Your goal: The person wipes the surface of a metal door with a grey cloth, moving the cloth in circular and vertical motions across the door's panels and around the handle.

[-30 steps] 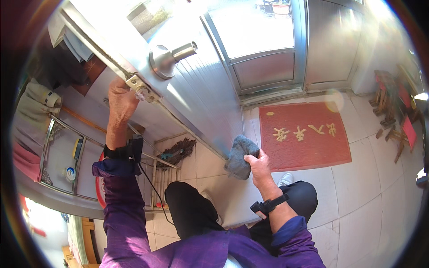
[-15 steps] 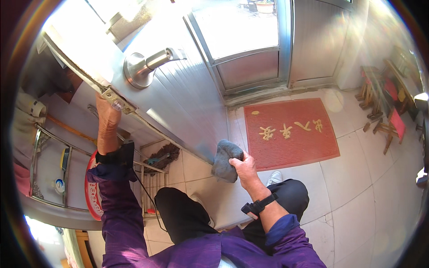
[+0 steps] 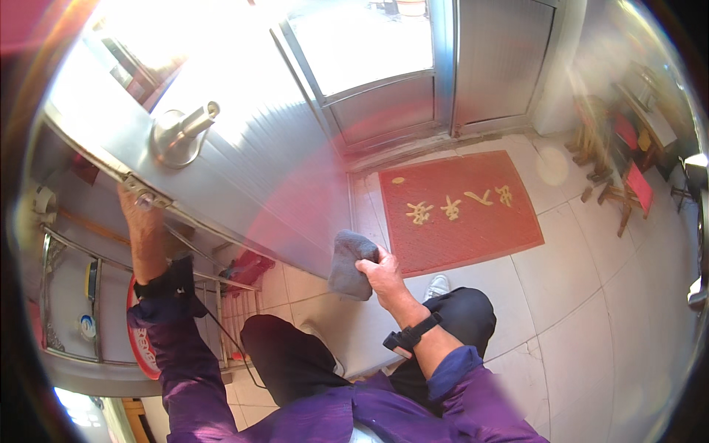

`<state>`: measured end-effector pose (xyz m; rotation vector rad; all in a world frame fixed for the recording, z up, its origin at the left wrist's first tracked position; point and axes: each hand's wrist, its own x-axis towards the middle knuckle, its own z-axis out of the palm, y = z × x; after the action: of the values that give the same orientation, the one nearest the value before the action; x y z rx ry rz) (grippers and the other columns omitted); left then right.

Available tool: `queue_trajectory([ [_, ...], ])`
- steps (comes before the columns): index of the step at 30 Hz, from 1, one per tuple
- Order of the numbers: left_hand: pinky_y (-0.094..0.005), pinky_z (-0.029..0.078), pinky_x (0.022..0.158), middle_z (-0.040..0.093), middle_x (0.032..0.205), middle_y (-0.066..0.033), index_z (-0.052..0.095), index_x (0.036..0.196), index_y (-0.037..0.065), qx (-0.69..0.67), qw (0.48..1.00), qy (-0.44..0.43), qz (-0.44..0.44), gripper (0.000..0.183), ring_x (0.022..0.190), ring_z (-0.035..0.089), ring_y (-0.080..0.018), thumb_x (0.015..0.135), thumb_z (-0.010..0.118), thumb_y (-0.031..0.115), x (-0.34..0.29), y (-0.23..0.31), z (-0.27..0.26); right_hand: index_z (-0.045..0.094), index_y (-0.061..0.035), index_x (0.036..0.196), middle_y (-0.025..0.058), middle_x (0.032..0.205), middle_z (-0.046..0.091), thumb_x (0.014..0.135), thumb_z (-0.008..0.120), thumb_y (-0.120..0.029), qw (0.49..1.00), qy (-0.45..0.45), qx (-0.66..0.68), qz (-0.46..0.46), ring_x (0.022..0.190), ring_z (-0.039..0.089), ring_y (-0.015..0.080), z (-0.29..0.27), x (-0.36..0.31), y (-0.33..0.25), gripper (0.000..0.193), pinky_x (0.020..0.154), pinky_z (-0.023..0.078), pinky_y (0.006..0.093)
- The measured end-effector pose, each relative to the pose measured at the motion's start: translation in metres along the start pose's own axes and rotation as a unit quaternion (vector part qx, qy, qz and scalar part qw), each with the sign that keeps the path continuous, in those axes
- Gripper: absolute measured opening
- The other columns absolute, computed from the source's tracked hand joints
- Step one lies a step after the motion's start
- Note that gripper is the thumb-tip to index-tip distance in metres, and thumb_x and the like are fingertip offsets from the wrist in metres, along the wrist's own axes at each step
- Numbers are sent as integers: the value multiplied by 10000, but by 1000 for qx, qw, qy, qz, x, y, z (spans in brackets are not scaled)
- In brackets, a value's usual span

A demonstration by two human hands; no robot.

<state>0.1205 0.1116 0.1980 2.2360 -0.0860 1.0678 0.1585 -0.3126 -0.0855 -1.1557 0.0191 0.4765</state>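
My right hand (image 3: 380,272) pinches a folded grey cloth (image 3: 350,263) in front of my knees, close to the lower part of the silvery metal door (image 3: 288,162). A dark strapped device sits on that wrist. My left arm reaches up along the door's near edge. There my left hand (image 3: 142,225) is at the far side of the edge, just below the latch plate (image 3: 144,193); its fingers are hidden behind the door. Above the latch, a round-based metal door handle (image 3: 179,139) sticks out from the door's face.
A red doormat (image 3: 461,214) with yellow characters lies on pale floor tiles before a glazed metal door frame (image 3: 384,111). Wooden folding stools (image 3: 628,193) stand at the right. On the left are a metal rack (image 3: 70,351) and a red oval sign (image 3: 142,343).
The whole view has shifted, so most things sit further left. The door handle and left hand shift left and lower than before. The cloth stays in my right hand.
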Motion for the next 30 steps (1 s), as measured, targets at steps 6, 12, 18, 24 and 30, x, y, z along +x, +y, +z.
queue_trajectory([
  [6, -310, 477, 961, 637, 1241, -79, 641, 1261, -33, -35, 997, 58, 26, 539, 1104, 607, -155, 1001, 648, 439, -31, 53, -4, 690, -21, 1099, 17, 960, 688, 824, 664, -56, 1000, 10, 11, -11, 877, 618, 117, 1, 1, 2, 279, 805, 529, 313],
  [12, -339, 379, 1057, 591, 1316, -103, 542, 1388, -45, -199, 957, 210, -6, 482, 1207, 540, -189, 1071, 541, 318, -35, 127, 16, 682, -5, 1220, 37, 1085, 712, 850, 671, -14, 1000, -13, -1, 10, 974, 650, 133, -2, 2, 3, 370, 909, 528, 314],
  [18, -380, 350, 1142, 585, 1366, -128, 485, 1452, -38, -44, 985, 161, 48, 647, 1305, 508, -207, 998, 683, 379, -36, 184, 64, 685, -1, 1201, 38, 1097, 711, 852, 672, -27, 1000, -11, -14, 6, 992, 639, 138, -2, 0, 4, 350, 916, 517, 315],
  [24, -327, 468, 1035, 637, 1282, -124, 525, 1392, -42, -74, 966, 248, 6, 508, 1164, 610, -189, 970, 739, 142, -23, 167, 65, 695, -12, 1159, 23, 997, 699, 828, 653, -55, 1000, 10, -28, -5, 903, 623, 131, -3, 3, 8, 336, 840, 523, 318],
  [30, -329, 422, 1102, 531, 1430, -195, 369, 1493, -95, -40, 964, 259, 32, 693, 1294, 529, -219, 942, 757, 64, -37, 160, 56, 672, 9, 1241, 46, 1081, 718, 834, 639, -5, 1000, -18, -10, 1, 957, 658, 146, 2, 0, 3, 409, 882, 538, 317],
])
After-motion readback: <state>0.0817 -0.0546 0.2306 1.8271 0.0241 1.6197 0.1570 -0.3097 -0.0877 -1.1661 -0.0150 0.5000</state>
